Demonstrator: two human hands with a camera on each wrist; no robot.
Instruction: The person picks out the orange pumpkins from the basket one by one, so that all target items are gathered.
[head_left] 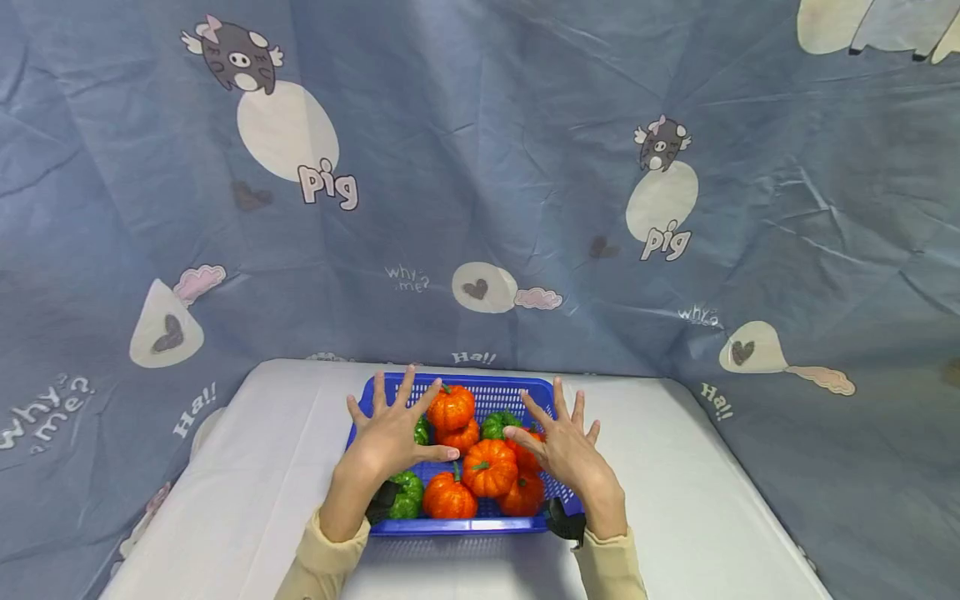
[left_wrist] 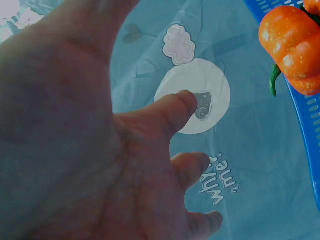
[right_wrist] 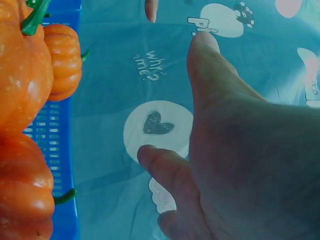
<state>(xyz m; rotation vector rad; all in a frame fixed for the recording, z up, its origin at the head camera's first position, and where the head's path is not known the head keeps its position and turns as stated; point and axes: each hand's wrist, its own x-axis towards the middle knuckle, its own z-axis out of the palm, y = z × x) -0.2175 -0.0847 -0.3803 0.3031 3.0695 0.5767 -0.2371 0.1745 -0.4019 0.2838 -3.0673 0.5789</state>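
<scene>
A blue plastic basket stands on the white table and holds several small orange pumpkins and green ones. My left hand hovers over the basket's left side with fingers spread and straight, holding nothing. My right hand hovers over the right side, also spread wide and empty. In the left wrist view the palm fills the frame, with an orange pumpkin and the basket rim at the right. The right wrist view shows spread fingers beside orange pumpkins in the basket.
A white table runs to bare surface left and right of the basket. A blue cloth backdrop printed with pigs and words hangs behind and around the table. Black wrist-camera straps sit at both cuffs.
</scene>
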